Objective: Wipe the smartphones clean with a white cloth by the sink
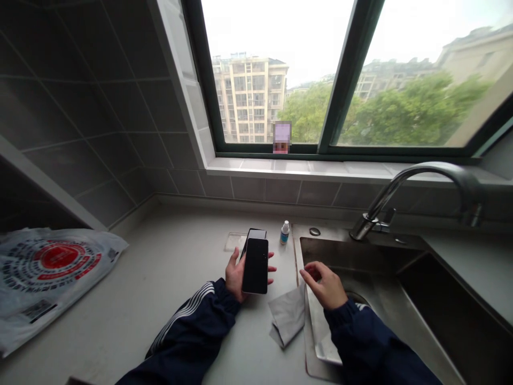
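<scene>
A black-screened phone point(255, 266) rests in my left hand point(235, 274), screen up, with the fingertips showing past its right edge. Behind its top end another dark flat object point(256, 233) shows in part. My right hand point(326, 284) is over the left edge of the sink, thumb and fingers curled together; whether anything small is between them is too small to tell. A grey cloth point(288, 314) lies folded on the counter between the hands. Beyond them a small white-capped bottle point(284, 233) with a blue label stands upright, and a clear flat case point(234, 241) lies left of it.
The steel sink point(380, 289) with its curved faucet point(417, 170) takes up the right side. A white plastic bag point(60, 267) with red print lies at the far left of the pale counter point(160, 240). A window is behind the counter.
</scene>
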